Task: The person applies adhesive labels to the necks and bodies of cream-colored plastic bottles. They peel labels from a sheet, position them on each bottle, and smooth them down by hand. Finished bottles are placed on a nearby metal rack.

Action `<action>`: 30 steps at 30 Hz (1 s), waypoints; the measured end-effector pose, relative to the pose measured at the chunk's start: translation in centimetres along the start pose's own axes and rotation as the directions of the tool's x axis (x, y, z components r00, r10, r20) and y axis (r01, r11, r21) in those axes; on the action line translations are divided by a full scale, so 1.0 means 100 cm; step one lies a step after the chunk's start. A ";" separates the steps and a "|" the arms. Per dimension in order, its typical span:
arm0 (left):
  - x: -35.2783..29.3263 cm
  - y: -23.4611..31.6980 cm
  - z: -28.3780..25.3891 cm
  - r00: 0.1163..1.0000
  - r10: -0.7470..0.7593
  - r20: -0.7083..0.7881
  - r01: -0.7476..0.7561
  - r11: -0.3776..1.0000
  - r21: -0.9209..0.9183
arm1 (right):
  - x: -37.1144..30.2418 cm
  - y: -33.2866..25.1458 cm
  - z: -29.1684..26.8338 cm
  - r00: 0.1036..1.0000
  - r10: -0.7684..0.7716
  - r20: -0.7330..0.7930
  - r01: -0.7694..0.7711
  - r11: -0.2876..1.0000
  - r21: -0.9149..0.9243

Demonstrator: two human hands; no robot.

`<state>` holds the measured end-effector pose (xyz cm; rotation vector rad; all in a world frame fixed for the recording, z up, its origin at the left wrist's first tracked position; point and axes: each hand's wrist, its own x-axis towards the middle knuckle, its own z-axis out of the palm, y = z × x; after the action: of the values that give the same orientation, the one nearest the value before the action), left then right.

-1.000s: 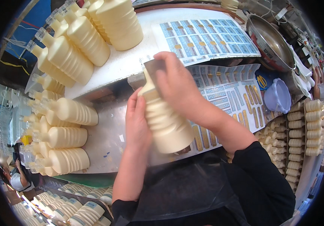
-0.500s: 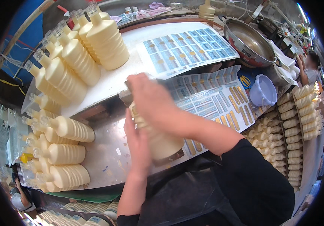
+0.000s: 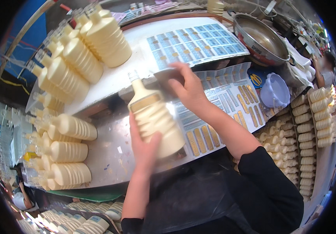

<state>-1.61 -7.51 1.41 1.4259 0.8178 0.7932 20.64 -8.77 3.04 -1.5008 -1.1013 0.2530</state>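
My left hand [image 3: 143, 146] is closed round a cream ribbed bottle [image 3: 158, 123], which tilts with its clear neck up and to the left. A gold band [image 3: 145, 101] lies across the bottle's shoulder. Just right of the neck, my right hand [image 3: 193, 91] grips a thin dark grey flat scraper [image 3: 167, 77], apart from the bottle. Below that hand lies a sheet of gold and blue label strips [image 3: 222, 111], partly hidden by my forearm. A second sheet of blue labels [image 3: 195, 43] rests on the white board [image 3: 138, 43] behind.
Cream bottles [image 3: 107, 41] stand at the back left; more bottles [image 3: 72, 152] lie stacked on the metal table [image 3: 105, 171]. At the right are a large metal basin [image 3: 259, 37], a lilac bucket [image 3: 274, 90] and racks of bottles [image 3: 302, 136]. Other people are at both sides.
My right hand has moved right, off the bottle, with the scraper. The gold band on the bottle's shoulder now shows. My left hand still holds the bottle.
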 end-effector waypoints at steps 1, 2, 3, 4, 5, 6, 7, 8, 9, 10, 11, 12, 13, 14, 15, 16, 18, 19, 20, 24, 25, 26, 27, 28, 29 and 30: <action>-0.001 0.001 -0.001 1.000 -0.003 -0.013 0.003 1.000 0.020 | 0.000 0.001 -0.010 0.998 0.046 0.042 -0.049 0.996 0.080; -0.003 0.002 -0.002 1.000 -0.006 -0.025 0.007 0.999 0.039 | 0.000 0.003 -0.021 0.992 0.087 0.087 -0.100 0.982 0.157; -0.002 0.003 -0.002 0.999 -0.008 -0.039 0.010 0.998 0.059 | 0.003 0.003 -0.034 0.971 0.216 0.102 -0.233 0.953 0.193; -0.003 0.007 0.000 0.998 -0.021 -0.060 0.025 0.998 0.066 | 0.006 0.003 -0.050 0.931 0.343 0.127 -0.364 0.904 0.226; -0.002 0.005 0.001 0.998 -0.002 -0.058 0.006 0.998 0.065 | 0.009 0.007 -0.066 0.872 0.464 0.155 -0.489 0.834 0.253; -0.001 0.001 -0.001 0.998 0.018 -0.059 -0.014 0.998 0.064 | 0.011 0.020 -0.080 0.935 0.350 0.048 -0.353 0.933 0.071; 0.000 -0.001 -0.001 0.998 0.036 -0.059 -0.032 0.997 0.065 | 0.014 0.023 -0.093 0.939 0.343 -0.033 -0.345 0.933 -0.100; -0.001 -0.002 0.001 0.997 0.034 -0.068 -0.030 0.997 0.070 | 0.018 0.023 -0.100 0.965 0.243 -0.096 -0.259 0.932 -0.253; -0.002 -0.003 0.001 0.996 0.033 -0.079 -0.027 0.997 0.075 | 0.021 0.023 -0.106 0.982 0.131 -0.138 -0.177 0.898 -0.403; -0.005 -0.003 0.003 0.996 0.034 -0.086 -0.027 0.996 0.080 | 0.026 0.031 -0.113 0.993 -0.005 -0.116 -0.059 0.840 -0.539; -0.007 -0.004 0.003 0.996 0.052 -0.069 -0.044 0.993 0.107 | 0.032 0.043 -0.120 0.988 -0.137 -0.073 0.055 0.747 -0.663; -0.011 -0.005 0.003 0.996 0.069 -0.052 -0.062 0.989 0.133 | 0.037 0.054 -0.126 0.966 -0.259 -0.008 0.160 0.622 -0.766; -0.013 -0.006 0.003 0.996 0.085 -0.040 -0.078 0.984 0.162 | 0.040 0.064 -0.131 0.963 -0.264 0.057 0.204 0.574 -0.793; -0.017 -0.007 0.002 0.995 0.090 -0.037 -0.081 0.978 0.191 | 0.043 0.074 -0.135 0.956 -0.266 0.126 0.254 0.526 -0.812; -0.020 -0.008 0.002 0.995 0.095 -0.034 -0.085 0.972 0.220 | 0.044 0.080 -0.137 0.944 -0.265 0.195 0.304 0.476 -0.825; -0.022 -0.008 0.001 0.995 0.099 -0.034 -0.087 0.964 0.250 | 0.044 0.080 -0.138 0.952 -0.217 0.218 0.296 0.453 -0.841; -0.023 -0.016 -0.001 0.994 0.096 -0.052 -0.082 0.972 0.219 | 0.045 0.076 -0.138 0.959 -0.117 0.259 0.284 0.404 -0.870; -0.025 -0.018 -0.002 0.994 0.090 -0.065 -0.076 0.977 0.202 | 0.045 0.073 -0.138 0.946 -0.180 0.269 0.321 0.411 -0.853; -0.027 -0.017 -0.003 0.996 0.070 -0.057 -0.060 0.986 0.154 | 0.045 0.069 -0.138 0.930 -0.242 0.278 0.358 0.418 -0.835; -0.032 -0.022 -0.004 0.999 0.003 -0.038 0.000 0.997 0.071 | 0.039 0.069 -0.148 0.907 -0.334 0.257 0.394 0.456 -0.798; -0.035 -0.025 -0.004 0.999 -0.008 -0.037 0.011 0.997 0.080 | 0.035 0.061 -0.145 0.910 -0.356 0.212 0.382 0.524 -0.761; -0.039 -0.025 -0.005 0.999 -0.001 -0.035 0.006 0.989 0.145 | 0.030 0.048 -0.138 0.947 -0.285 0.151 0.303 0.629 -0.716; -0.044 -0.029 -0.007 0.999 0.027 -0.047 -0.019 0.989 0.148 | 0.022 0.029 -0.127 0.989 -0.077 0.123 0.138 0.766 -0.628; -0.045 -0.037 -0.007 0.998 0.061 -0.035 -0.056 0.989 0.140 | 0.015 0.011 -0.123 0.987 0.020 0.162 0.071 0.842 -0.535; -0.048 -0.040 -0.006 0.995 0.092 -0.030 -0.087 0.987 0.138 | 0.009 -0.004 -0.116 0.970 0.113 0.217 -0.008 0.902 -0.431; -0.048 -0.034 -0.003 0.996 0.050 -0.079 -0.042 0.995 0.096 | 0.001 -0.026 -0.107 0.941 0.172 0.290 -0.066 0.937 -0.343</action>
<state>-4.34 -11.46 -1.99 1.5083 0.8976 0.8619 26.91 -16.16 8.30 -1.8761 -1.3571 0.4239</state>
